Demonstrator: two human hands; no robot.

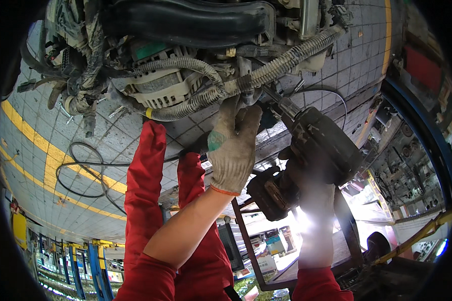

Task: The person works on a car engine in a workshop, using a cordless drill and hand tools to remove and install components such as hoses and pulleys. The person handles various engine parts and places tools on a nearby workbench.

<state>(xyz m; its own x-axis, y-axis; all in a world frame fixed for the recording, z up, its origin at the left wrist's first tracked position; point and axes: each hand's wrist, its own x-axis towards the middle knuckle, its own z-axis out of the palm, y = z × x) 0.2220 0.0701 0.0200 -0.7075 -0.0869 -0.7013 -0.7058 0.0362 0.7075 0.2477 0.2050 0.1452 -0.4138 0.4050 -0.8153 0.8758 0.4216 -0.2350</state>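
My left hand [234, 148], in a knitted glove, reaches up to the near side of a dirty engine [221, 70]. Its fingers are bent against a metal bracket [247, 95] below a thick corrugated hose [286, 57]; what they pinch is hidden. In my right hand [309, 183], partly washed out by glare, is a black cordless impact wrench [326, 145]. The wrench points up and left, its long narrow nose reaching the engine close to my left fingertips. A ribbed metal alternator [165, 89] sits left of the hands, under a black plastic duct [191, 22].
Red trouser legs [145, 185] stand beneath my left arm. A black cable [103, 164] loops over the tiled floor [100, 138], which carries yellow lines. A dark metal frame [251, 246] is below the wrench. To the right are a blue curved beam [422, 135] and cluttered parts.
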